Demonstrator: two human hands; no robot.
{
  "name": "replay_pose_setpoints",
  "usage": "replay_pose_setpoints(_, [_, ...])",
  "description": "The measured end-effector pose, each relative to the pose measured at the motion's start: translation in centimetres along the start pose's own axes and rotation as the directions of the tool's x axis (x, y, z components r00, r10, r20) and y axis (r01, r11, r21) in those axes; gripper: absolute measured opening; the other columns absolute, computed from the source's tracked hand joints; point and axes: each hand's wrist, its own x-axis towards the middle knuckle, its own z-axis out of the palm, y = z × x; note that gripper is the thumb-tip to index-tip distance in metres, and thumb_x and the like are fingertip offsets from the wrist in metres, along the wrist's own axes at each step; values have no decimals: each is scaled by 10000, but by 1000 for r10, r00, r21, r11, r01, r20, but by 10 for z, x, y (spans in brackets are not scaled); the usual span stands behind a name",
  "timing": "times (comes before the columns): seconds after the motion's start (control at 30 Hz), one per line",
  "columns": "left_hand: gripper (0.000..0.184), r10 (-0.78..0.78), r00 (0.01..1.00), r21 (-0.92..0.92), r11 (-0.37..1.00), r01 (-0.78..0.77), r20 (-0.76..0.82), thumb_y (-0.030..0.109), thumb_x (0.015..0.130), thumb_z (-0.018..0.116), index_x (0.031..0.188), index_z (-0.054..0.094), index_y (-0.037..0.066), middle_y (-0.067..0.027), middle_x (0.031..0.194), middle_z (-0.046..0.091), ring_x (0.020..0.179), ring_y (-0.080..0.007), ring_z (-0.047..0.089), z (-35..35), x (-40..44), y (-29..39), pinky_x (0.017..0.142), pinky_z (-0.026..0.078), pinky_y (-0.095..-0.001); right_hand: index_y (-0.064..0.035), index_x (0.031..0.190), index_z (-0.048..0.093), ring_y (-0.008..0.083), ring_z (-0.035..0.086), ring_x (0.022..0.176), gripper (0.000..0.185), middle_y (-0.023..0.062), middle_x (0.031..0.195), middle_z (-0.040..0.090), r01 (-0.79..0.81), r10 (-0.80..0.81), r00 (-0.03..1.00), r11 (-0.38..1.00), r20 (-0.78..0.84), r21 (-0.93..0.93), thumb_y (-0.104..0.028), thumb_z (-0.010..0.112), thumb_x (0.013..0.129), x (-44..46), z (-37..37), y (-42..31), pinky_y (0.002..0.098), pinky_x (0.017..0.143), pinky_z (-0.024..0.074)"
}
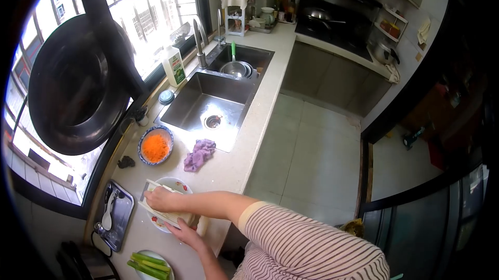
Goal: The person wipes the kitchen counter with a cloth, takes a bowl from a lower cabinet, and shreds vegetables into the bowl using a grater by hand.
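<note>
A pale grater board point(144, 203) lies slanted across a white plate with red flower marks point(179, 184). My right hand point(160, 199) is closed and pressed down on the grater's upper face; what its fingers hold is hidden beneath them. My left hand point(186, 232) grips the grater's near end, thumb over the edge. Beside that hand shows a pale, rounded piece point(202, 225), whose kind I cannot make out. A blue-and-white bowl point(140, 151) of shredded carrot point(155, 147) stands beyond the plate, close to a crumpled purple cloth point(199, 155).
Cut green stalks point(148, 267) lie on a plate at the bottom. A metal tray point(123, 217) with a white spoon point(107, 220) sits by the window. The double sink point(208, 98), a white bottle point(174, 66) and a hanging black wok point(78, 85) are farther off.
</note>
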Motion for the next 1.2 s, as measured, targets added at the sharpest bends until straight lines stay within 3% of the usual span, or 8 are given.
replay_pose_setpoints(0.23, [609, -46, 999, 22, 999, 46, -8, 183, 887, 490, 1415, 219, 43, -177, 1200, 501, 829, -223, 568, -3, 3, -4, 456, 437, -251, 36, 724, 625, 235, 611, 646, 153, 142, 791, 540, 46, -46, 999, 999, 19, -10, -107, 575, 705, 6, 2, -3, 332, 512, 497])
replay_pose_setpoints(0.33, [601, -61, 998, 61, 996, 62, -14, 216, 908, 510, 1410, 232, 36, -189, 1233, 490, 954, -259, 562, 0, -4, 17, 616, 501, -300, 52, 749, 612, 260, 606, 608, 163, 149, 773, 518, 129, -142, 983, 986, 120, 106, -90, 574, 678, -45, -23, -17, 352, 489, 491])
replay_pose_setpoints(0.37, [589, 158, 987, 102, 982, -158, 4, 237, 913, 532, 1393, 270, 19, -195, 1251, 483, 1052, -271, 528, -4, 11, -22, 831, 465, -346, 46, 754, 607, 258, 606, 598, 160, 145, 775, 517, 140, -152, 983, 983, 99, 116, -90, 571, 677, -57, -43, -21, 357, 479, 486])
replay_pose_setpoints(0.43, [570, 102, 993, 128, 987, -94, -61, 218, 904, 546, 1371, 308, -4, -214, 1275, 471, 1116, -281, 491, -1, 4, -6, 965, 367, -358, 27, 752, 598, 251, 612, 594, 136, 135, 782, 520, 116, -127, 989, 985, 78, 131, -87, 563, 685, -58, -50, -21, 357, 473, 488])
replay_pose_setpoints(0.5, [568, 175, 983, 230, 960, -158, -55, 198, 890, 557, 1356, 323, -28, -255, 1300, 442, 1162, -328, 465, -5, 11, -23, 976, 349, -359, 3, 741, 589, 244, 620, 604, 98, 126, 789, 530, 74, -78, 996, 993, 45, 94, -80, 554, 704, -42, -23, -14, 354, 481, 499])
replay_pose_setpoints(0.7, [549, 2, 1000, 62, 998, -1, -19, 102, 859, 524, 1346, 319, -44, -260, 1281, 457, 1145, -338, 486, -5, 5, -5, 955, 375, -358, -28, 740, 596, 242, 625, 604, 68, 119, 789, 537, -13, 12, 1000, 998, -7, -55, -77, 552, 722, 14, 15, -1, 356, 480, 499])
replay_pose_setpoints(0.9, [559, 34, 998, 99, 995, -30, -45, 149, 871, 543, 1342, 316, -48, -270, 1277, 454, 1153, -358, 478, -5, 8, -16, 953, 378, -369, -44, 696, 571, 230, 616, 585, 58, 92, 767, 522, 148, -157, 975, 987, 156, 68, -100, 579, 705, -55, -43, -18, 350, 453, 482])
replay_pose_setpoints(1.2, [566, -1, 1000, 60, 998, 1, -10, 117, 845, 527, 1342, 316, -51, -254, 1257, 476, 1132, -347, 493, -4, 6, -5, 943, 384, -356, -27, 775, 613, 238, 638, 618, 102, 125, 840, 565, 5, -5, 1000, 1000, 0, -22, -100, 588, 709, 8, 1, 2, 342, 540, 518])
